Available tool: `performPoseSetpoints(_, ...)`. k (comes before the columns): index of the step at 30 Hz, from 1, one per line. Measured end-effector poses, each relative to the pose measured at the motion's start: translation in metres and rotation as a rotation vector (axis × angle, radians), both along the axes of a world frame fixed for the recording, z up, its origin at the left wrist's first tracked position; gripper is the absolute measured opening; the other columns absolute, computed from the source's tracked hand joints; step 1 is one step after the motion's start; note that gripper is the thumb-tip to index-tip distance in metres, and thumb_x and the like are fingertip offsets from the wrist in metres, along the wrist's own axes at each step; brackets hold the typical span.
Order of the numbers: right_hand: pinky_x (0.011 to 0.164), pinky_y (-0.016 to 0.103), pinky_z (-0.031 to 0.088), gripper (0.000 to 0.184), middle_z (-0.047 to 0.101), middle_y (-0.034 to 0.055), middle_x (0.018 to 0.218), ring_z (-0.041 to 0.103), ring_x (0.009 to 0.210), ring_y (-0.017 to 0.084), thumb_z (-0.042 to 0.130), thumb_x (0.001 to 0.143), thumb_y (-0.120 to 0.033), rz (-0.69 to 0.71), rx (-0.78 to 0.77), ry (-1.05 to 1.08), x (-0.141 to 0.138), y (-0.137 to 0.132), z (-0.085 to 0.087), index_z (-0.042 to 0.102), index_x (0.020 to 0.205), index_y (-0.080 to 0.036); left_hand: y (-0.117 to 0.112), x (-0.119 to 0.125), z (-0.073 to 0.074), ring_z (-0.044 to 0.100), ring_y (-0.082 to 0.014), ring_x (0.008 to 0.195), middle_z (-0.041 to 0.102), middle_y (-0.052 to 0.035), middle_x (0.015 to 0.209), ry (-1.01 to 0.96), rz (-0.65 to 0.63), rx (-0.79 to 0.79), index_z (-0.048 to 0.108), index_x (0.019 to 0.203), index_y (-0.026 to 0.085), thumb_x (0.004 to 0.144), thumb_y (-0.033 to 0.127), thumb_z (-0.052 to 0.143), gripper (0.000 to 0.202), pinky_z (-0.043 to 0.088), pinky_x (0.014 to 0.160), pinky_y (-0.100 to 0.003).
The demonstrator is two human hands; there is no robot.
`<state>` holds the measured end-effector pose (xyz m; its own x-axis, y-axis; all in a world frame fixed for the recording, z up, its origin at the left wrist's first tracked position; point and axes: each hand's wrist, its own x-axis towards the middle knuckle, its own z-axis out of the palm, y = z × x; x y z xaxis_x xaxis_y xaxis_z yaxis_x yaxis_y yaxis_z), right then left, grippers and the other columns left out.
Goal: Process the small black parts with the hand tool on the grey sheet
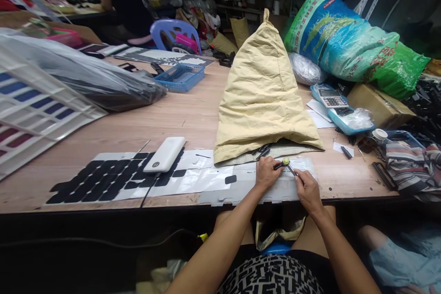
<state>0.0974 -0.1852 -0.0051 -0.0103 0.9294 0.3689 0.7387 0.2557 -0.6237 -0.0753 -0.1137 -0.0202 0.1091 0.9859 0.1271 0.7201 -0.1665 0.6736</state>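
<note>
My left hand point(266, 173) rests on a clear plastic sheet point(303, 165) at the table's front edge, fingers closed on a small dark clip-like part with a yellow-green knob point(285, 161). My right hand point(306, 187) pinches a thin metal tool point(292, 170) whose tip meets that part. A tall tan cloth sack point(262, 92) stands just behind both hands, with several dark small parts point(263, 150) at its open mouth.
To the left lie a white sheet with black adhesive pads point(110, 179) and a white power bank point(165, 154). A calculator on a blue tray point(336, 101), a green sack point(347, 41), a cardboard box and striped cloth point(409, 165) crowd the right. A blue basket point(181, 76) sits farther back.
</note>
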Motion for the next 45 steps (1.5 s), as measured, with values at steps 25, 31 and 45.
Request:
performPoseSetpoints(25, 0.077, 0.031, 0.032, 0.025, 0.060, 0.0065, 0.098, 0.046, 0.090, 0.021, 0.054, 0.095, -0.024, -0.304, -0.011, -0.675, 0.068, 0.037, -0.009, 0.067, 0.116, -0.020, -0.058, -0.021, -0.001, 0.045, -0.0288, 0.129, 0.053, -0.0028, 0.141, -0.113, -0.486, 0.076, 0.077, 0.093, 0.029, 0.077, 0.035, 0.079, 0.017, 0.033, 0.109, -0.045)
performPoseSetpoints(31, 0.077, 0.032, 0.032, 0.025, 0.059, 0.0071, 0.099, 0.045, 0.091, 0.021, 0.053, 0.096, -0.025, -0.302, -0.024, -0.666, 0.067, 0.036, -0.008, 0.066, 0.116, -0.020, -0.100, -0.031, -0.003, 0.034, -0.0335, 0.141, 0.033, -0.0044, 0.160, 0.070, -0.603, 0.182, 0.077, 0.089, 0.027, 0.071, 0.031, 0.084, 0.019, 0.024, 0.118, -0.053)
performPoseSetpoints(45, 0.076, 0.032, 0.030, 0.025, 0.058, 0.0069, 0.098, 0.044, 0.091, 0.021, 0.051, 0.096, -0.026, -0.301, -0.001, -0.656, 0.069, 0.038, -0.010, 0.066, 0.116, -0.020, -0.087, -0.025, 0.003, 0.047, -0.0310, 0.131, 0.048, -0.0069, 0.148, -0.029, -0.492, 0.208, 0.075, 0.099, 0.028, 0.075, 0.036, 0.081, 0.026, 0.038, 0.108, -0.049)
